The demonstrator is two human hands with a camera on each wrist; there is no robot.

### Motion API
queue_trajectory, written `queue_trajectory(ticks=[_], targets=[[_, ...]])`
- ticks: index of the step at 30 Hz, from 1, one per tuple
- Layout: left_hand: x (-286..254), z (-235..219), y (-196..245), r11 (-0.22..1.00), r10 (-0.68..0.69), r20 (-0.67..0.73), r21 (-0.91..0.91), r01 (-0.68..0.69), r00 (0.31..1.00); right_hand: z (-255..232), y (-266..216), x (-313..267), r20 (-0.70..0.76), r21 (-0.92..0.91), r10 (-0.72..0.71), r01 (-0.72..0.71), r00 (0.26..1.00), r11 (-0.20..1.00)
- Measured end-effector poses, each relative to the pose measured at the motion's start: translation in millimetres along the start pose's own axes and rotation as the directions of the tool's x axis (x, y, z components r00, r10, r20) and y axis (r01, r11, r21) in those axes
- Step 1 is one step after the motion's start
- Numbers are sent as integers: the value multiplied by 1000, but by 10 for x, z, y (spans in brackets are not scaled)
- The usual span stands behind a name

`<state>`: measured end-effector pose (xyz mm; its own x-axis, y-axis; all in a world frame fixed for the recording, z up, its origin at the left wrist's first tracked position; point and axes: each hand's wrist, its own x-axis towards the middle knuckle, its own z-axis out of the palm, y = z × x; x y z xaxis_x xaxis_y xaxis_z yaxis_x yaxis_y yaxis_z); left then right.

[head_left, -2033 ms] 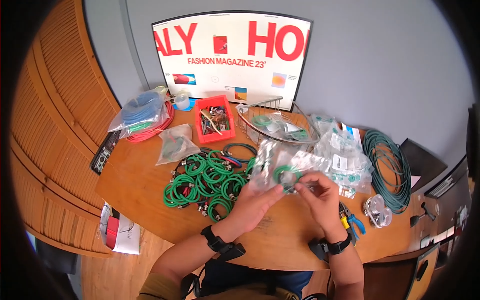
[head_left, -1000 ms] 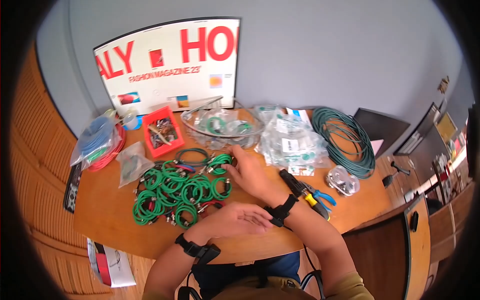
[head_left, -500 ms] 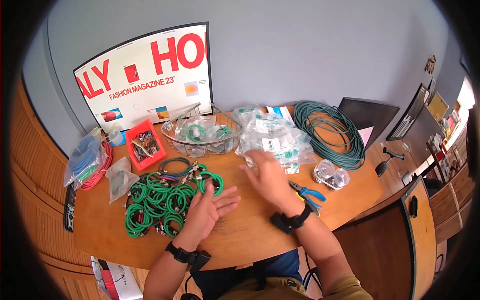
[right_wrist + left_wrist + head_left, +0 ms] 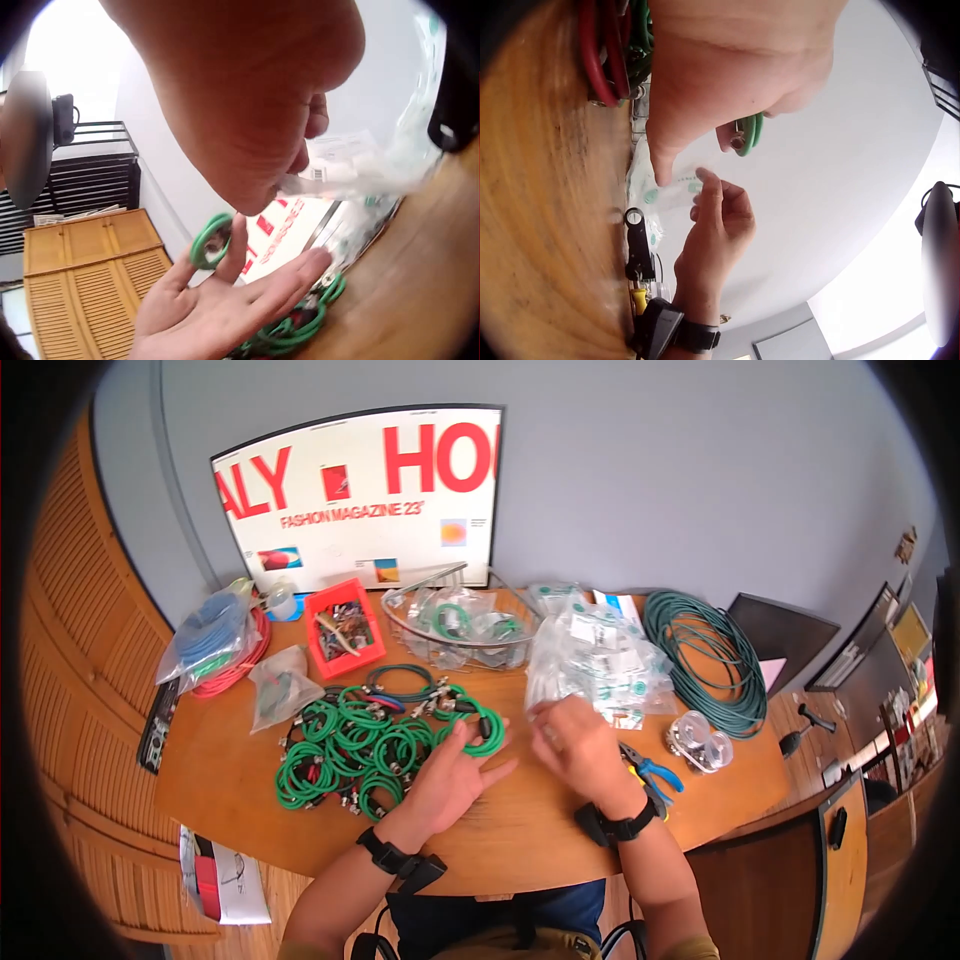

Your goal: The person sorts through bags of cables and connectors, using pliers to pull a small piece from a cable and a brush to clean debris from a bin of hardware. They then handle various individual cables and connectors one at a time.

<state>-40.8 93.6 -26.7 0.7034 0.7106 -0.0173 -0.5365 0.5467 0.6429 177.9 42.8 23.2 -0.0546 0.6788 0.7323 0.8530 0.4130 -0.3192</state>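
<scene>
Between the fingers of my left hand [image 4: 450, 785] a coiled green cable [image 4: 487, 730] is pinched, raised beside the pile of coils. In the right wrist view this coil [image 4: 212, 241] shows metal connectors, and the other fingers of the left hand [image 4: 217, 311] are spread. To the right, my right hand [image 4: 578, 745] has its fingers bent and pinches a clear plastic bag [image 4: 315, 187] by its edge. A heap of clear bags with green print [image 4: 590, 660] lies just beyond it. Many more green coils [image 4: 350, 740] lie left of the left hand.
At the back stand a red bin [image 4: 375, 652] of small parts and a wire basket [image 4: 400, 622] with bagged coils. A long dark green cable [image 4: 745, 700], pliers [image 4: 660, 772] and a clear container [image 4: 700, 742] lie to the right. A monitor [image 4: 360, 540] stands behind.
Two seconds ago both hands held a bag with a green coil. Since then the left hand has taken the coil beside the pile, and the right hand has moved toward the bag heap and pinched a bag.
</scene>
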Motion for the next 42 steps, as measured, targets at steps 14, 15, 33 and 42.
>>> queue_trajectory(ticks=[14, 15, 33, 42], targets=[[-8, -100, -51, 860, 117, -59, 506, -71, 991, 297, -232, -212, 404, 706, 348, -530, 846, 469], [-27, -82, -48, 839, 111, -62, 541, -61, 992, 335, -215, -245, 432, 737, 315, -532, 845, 416], [15, 126, 142, 865, 418, -254, 405, -297, 872, 50, 2, -132, 313, 861, 624, -492, 716, 132], [16, 159, 135, 851, 425, -248, 437, -291, 871, 30, -113, -112, 442, 806, 539, -581, 717, 112]])
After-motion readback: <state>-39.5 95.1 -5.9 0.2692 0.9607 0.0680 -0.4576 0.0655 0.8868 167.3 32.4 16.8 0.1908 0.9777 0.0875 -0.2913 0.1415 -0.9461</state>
